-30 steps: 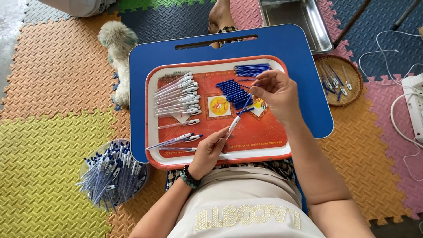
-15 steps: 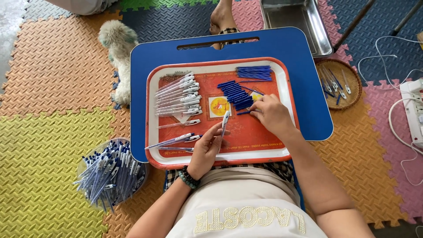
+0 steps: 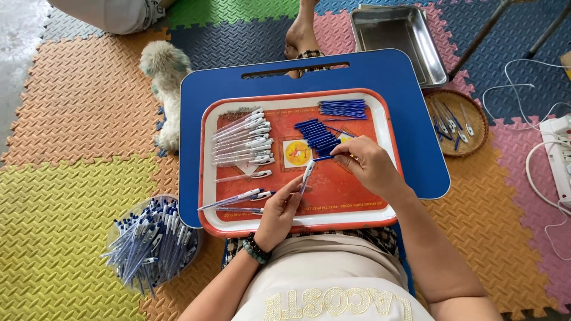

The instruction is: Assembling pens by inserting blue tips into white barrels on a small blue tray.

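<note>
Left hand [image 3: 279, 211] pinches white pen barrel [image 3: 307, 173] — long axis upright-tilted, tip toward right hand [image 3: 364, 166]. Right hand, fingers closed on blue refill [image 3: 323, 157], sits just up-right of barrel, over orange tray [image 3: 208, 178] — parts nearly meeting.

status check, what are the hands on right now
Left hand holds a white pen barrel upright over the orange tray. Right hand pinches a blue refill. Nothing between them.

A square yellow label [image 3: 297, 153] with a round emblem sits at the red tray's [image 3: 357, 215] middle
</note>
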